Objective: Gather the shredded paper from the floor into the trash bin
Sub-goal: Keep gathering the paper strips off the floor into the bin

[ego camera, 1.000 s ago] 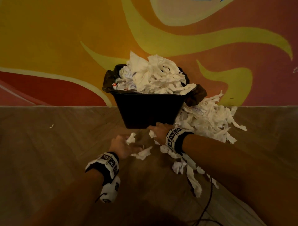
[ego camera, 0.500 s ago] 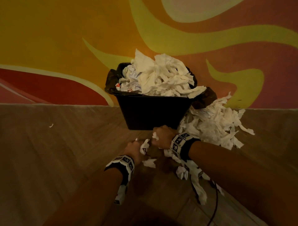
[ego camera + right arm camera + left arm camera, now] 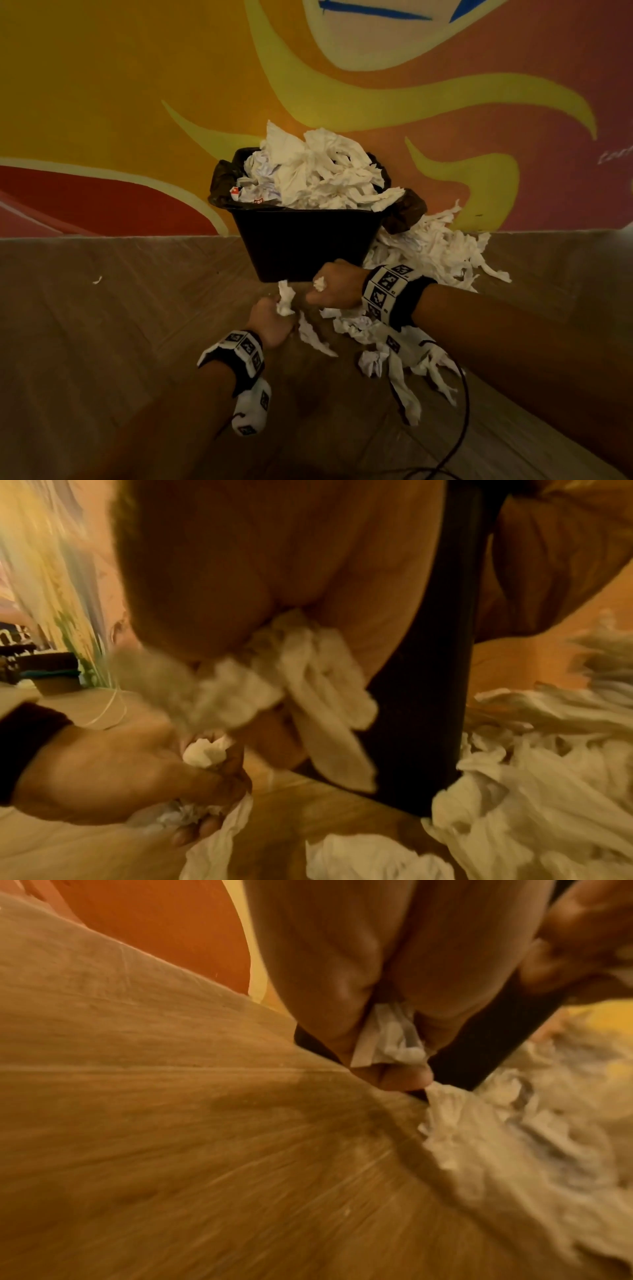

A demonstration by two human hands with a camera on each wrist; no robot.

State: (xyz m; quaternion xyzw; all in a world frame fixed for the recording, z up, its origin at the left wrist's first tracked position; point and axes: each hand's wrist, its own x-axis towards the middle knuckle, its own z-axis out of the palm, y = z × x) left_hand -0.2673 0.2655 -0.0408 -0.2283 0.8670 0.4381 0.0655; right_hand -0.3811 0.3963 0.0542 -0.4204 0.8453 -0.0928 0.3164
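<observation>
A black trash bin (image 3: pixel 301 246) stands against the wall, heaped over its rim with white shredded paper (image 3: pixel 322 171). More shredded paper (image 3: pixel 435 250) is piled on the floor to the bin's right and trails toward me (image 3: pixel 404 363). My left hand (image 3: pixel 274 317) grips a wad of paper strips (image 3: pixel 387 1039) just in front of the bin. Close beside it, my right hand (image 3: pixel 334 286) clenches another bunch of paper strips (image 3: pixel 294 674), with ends hanging from the fist.
Wooden plank floor (image 3: pixel 120 325) runs left of the bin, with one small paper scrap (image 3: pixel 97 280) far left. A painted orange and yellow wall (image 3: pixel 137 102) rises behind. A black cable (image 3: pixel 459 421) loops on the floor at the lower right.
Both hands have closed on paper from the floor and drawn together in front of the bin. The left hand moved right and forward; loose pieces between the hands are gone from the floor.
</observation>
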